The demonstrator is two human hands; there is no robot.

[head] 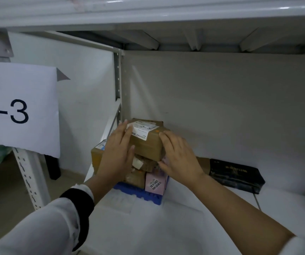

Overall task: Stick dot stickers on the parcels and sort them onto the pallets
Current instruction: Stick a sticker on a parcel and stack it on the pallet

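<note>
A brown cardboard parcel (149,142) with a white shipping label and a small orange dot sticker (157,131) sits on top of a stack of parcels. The stack rests on a small blue pallet (138,195) in the left corner of a white shelf. My left hand (117,153) lies against the parcel's left side with fingers straight. My right hand (178,155) grips its right end, fingers on top and thumb under the lower edge. Below are another brown box (97,157) and a pink parcel (156,183).
A black flat box (237,174) lies on the shelf (166,227) to the right of the stack. A paper sign reading 1-3 (19,109) hangs on the left upright. The shelf above is close overhead. A perforated white post (29,179) stands at left.
</note>
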